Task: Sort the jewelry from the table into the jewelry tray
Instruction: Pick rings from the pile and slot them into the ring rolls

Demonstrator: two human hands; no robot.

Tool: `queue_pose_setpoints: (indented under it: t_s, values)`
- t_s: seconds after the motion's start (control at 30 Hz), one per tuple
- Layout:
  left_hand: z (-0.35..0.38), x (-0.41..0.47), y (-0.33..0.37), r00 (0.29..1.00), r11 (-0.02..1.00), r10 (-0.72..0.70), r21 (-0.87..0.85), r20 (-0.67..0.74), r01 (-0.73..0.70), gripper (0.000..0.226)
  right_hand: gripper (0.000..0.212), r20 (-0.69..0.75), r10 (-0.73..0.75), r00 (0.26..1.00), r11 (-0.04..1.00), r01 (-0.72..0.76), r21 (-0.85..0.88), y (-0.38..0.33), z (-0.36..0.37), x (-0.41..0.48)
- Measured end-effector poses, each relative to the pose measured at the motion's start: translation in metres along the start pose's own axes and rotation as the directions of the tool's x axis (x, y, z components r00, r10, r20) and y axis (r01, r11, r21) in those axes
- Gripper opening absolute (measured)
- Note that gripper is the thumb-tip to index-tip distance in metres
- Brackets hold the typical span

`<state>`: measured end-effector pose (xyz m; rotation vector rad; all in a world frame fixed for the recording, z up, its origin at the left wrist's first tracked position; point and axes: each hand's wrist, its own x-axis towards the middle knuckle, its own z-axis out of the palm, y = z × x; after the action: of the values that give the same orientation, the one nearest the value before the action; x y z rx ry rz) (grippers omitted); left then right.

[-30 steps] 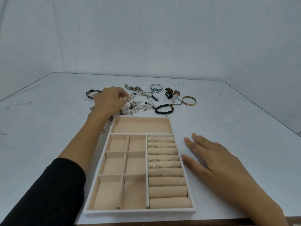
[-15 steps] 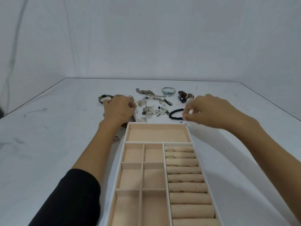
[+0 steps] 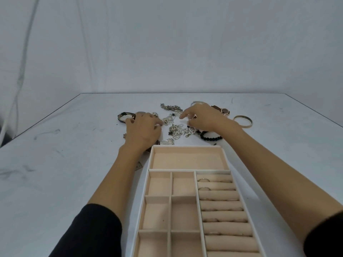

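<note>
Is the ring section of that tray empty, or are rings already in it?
Partly filled: several rings sit between the rolls of the jewelry tray.

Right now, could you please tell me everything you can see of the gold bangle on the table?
The gold bangle is a plain round band, metal by its look, smooth and shiny. It lies flat on the white table, at the right edge of the jewelry pile, just past the right hand. Nothing plainly touches it.
</note>
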<state>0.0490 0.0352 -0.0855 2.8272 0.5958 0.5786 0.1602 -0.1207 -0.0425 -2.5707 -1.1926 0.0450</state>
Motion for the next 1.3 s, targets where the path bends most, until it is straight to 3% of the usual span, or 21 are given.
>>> queue_pose_setpoints:
  t_s: [0.23, 0.43, 0.57, 0.67, 0.77, 1.0, 1.13, 1.23, 1.3]
  values:
    - [0.0, -0.003, 0.0, 0.994, 0.999, 0.023, -0.023, -0.102, -0.025, 0.018, 0.043, -0.209, 0.172, 0.963, 0.978, -0.142, 0.152, 0.033, -0.01, -0.003]
    - [0.004, 0.001, 0.003, 0.993, 0.999, 0.043, -0.01, -0.11, -0.045, 0.013, 0.041, -0.279, 0.231, 0.932, 0.961, -0.174, 0.216, 0.046, -0.006, 0.0]
    - [0.007, 0.002, 0.0, 0.99, 0.998, 0.032, -0.041, -0.137, -0.038, 0.016, 0.037, -0.244, 0.174, 0.954, 0.974, -0.13, 0.187, 0.045, 0.001, 0.01]
    - [0.009, 0.003, 0.001, 0.992, 0.999, 0.035, 0.012, -0.121, -0.034, 0.023, 0.041, -0.101, 0.032, 0.994, 0.991, -0.019, 0.132, 0.039, 0.011, 0.02]
    - [0.01, 0.005, 0.001, 0.991, 0.999, 0.033, 0.026, -0.126, -0.03, 0.023, 0.049, 0.005, -0.001, 1.0, 1.0, 0.001, 0.024, 0.034, 0.019, 0.029]
    - [0.011, 0.005, -0.001, 0.988, 0.999, 0.011, -0.041, -0.155, -0.017, 0.017, 0.019, -0.166, 0.044, 0.985, 0.999, -0.048, -0.017, 0.034, 0.009, 0.03]
    - [0.012, 0.004, -0.002, 0.982, 0.994, 0.019, -0.102, -0.19, -0.039, 0.012, 0.019, -0.237, 0.072, 0.969, 0.997, -0.071, 0.014, 0.034, 0.009, 0.027]
    - [0.012, 0.003, -0.002, 0.979, 0.991, 0.026, -0.122, -0.202, -0.051, 0.011, 0.024, -0.181, 0.044, 0.983, 0.996, -0.03, 0.082, 0.032, 0.009, 0.026]
    - [0.012, 0.003, -0.003, 0.979, 0.99, 0.026, -0.132, -0.201, -0.054, 0.011, 0.026, -0.139, 0.012, 0.99, 1.0, -0.01, 0.022, 0.033, 0.014, 0.029]
